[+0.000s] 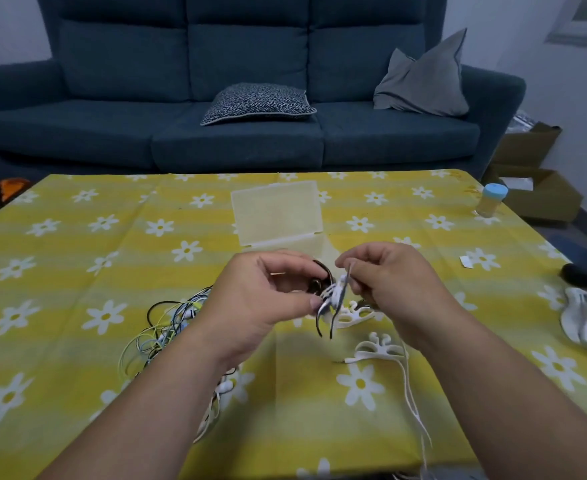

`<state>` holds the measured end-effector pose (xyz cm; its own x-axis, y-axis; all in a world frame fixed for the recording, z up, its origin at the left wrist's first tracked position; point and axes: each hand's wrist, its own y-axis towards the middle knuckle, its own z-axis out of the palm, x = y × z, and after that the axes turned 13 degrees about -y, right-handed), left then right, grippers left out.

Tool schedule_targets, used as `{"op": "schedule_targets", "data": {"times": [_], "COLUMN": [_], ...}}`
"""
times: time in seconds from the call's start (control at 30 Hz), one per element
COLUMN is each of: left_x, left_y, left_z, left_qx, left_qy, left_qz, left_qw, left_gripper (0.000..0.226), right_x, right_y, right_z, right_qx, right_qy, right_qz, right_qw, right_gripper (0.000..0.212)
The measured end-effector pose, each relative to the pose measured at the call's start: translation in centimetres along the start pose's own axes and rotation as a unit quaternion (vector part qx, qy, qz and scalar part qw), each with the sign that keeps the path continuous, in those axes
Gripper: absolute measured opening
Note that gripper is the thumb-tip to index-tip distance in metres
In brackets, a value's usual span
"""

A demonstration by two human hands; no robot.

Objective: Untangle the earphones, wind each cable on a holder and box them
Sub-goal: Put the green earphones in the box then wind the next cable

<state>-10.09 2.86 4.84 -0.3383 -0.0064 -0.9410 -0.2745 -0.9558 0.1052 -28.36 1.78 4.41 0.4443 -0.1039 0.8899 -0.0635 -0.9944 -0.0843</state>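
Observation:
Above the table's middle, my left hand (268,296) grips a white holder (333,292) with a black cable (320,271) partly wound on it. My right hand (385,271) pinches the top of that holder or the cable end; which one is blurred. Two loose black ends hang below the holder. A tangle of black, yellow, blue and white earphone cables (160,327) lies left of my left wrist. More white holders (354,315) lie under my hands, and another one (378,348) lies nearer me with a white cable (411,396). The clear plastic box (278,213) stands open behind.
The table carries a yellow cloth with white flowers (77,258). A small jar with a blue lid (491,200) stands at the far right. A dark object (583,273) and white items (586,323) lie at the right edge. A blue sofa (250,81) is behind.

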Motion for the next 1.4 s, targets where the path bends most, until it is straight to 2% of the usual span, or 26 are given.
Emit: {"op": "schedule_targets", "data": {"times": [0.13,0.27,0.4,0.57,0.77,0.87,1.07,1.4], "left_x": [0.0,0.2,0.4,0.1,0.2,0.3,0.2,0.8], "left_y": [0.5,0.7,0.6,0.7,0.7,0.7,0.6,0.6], "left_z": [-0.2,-0.6,-0.9,-0.7,-0.8,-0.8,-0.7,0.0], "left_qx": [-0.099,-0.195,-0.241,-0.222,-0.215,-0.220,-0.231,-0.180], "left_qy": [-0.091,-0.029,0.063,0.163,0.193,0.191,0.137,0.173], "left_qz": [0.022,0.053,0.080,0.123,0.136,0.130,0.063,0.083], "left_qw": [0.991,0.979,0.965,0.953,0.948,0.948,0.961,0.965], "left_gripper": [0.028,0.027,0.027,0.036,0.037,0.035,0.024,0.022], "right_x": [-0.1,0.7,1.3,2.0,2.2,2.4,2.6,2.6], "right_y": [-0.8,-1.7,-2.4,-2.5,-2.7,-2.8,-3.0,-3.1], "right_z": [1.3,1.9,1.8,1.2,0.5,0.3,0.4,0.6], "right_qx": [0.102,0.179,0.217,0.203,0.216,0.221,0.240,0.259], "right_qy": [-0.029,-0.027,-0.047,-0.052,-0.064,-0.064,-0.067,-0.069], "right_qz": [0.026,0.030,0.016,-0.005,-0.034,-0.047,-0.056,-0.059], "right_qw": [0.994,0.983,0.975,0.978,0.974,0.972,0.967,0.961], "right_gripper": [0.026,0.028,0.025,0.023,0.024,0.024,0.024,0.025]}}
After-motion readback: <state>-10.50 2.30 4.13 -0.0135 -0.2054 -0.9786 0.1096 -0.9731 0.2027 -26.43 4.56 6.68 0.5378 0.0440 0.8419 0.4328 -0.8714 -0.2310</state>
